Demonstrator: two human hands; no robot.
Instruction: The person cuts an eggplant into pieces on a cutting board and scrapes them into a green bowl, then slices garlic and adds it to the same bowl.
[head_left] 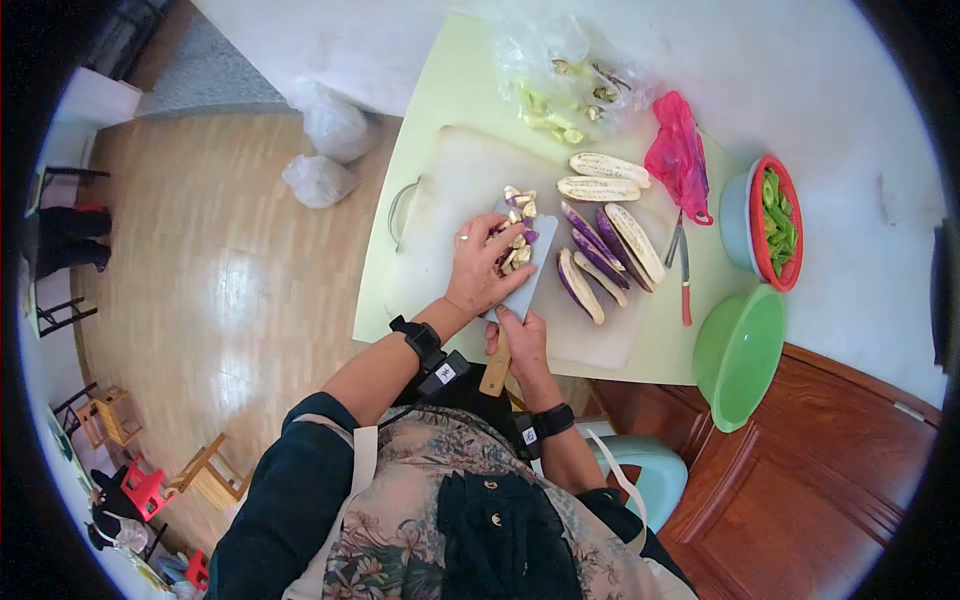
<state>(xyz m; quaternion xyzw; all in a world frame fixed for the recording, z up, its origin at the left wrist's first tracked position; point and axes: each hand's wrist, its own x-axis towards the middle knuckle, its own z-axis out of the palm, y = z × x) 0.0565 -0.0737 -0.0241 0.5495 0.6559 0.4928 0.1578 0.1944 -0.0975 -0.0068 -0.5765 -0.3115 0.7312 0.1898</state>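
Observation:
My right hand (527,345) is wrapped round the wooden handle of a cleaver (540,248), whose wide blade lies low and flat over the white cutting board (440,230). Chopped eggplant pieces (518,262) are gathered along the blade. Over them bends my left hand (482,262), its fingers curled onto the pieces and partly hiding them. Right of the blade, several long eggplant strips (590,262) with purple skin lie on the board. Two pale eggplant halves (603,189) rest farther back, beside another long half (635,243).
At the table's right are a knife (685,290), a pink plastic bag (678,150), a red basket of green peppers (778,225) and a green basin (738,360) at the edge. A clear bag with trimmings (565,95) lies at the back. White bags (325,150) stand on the floor.

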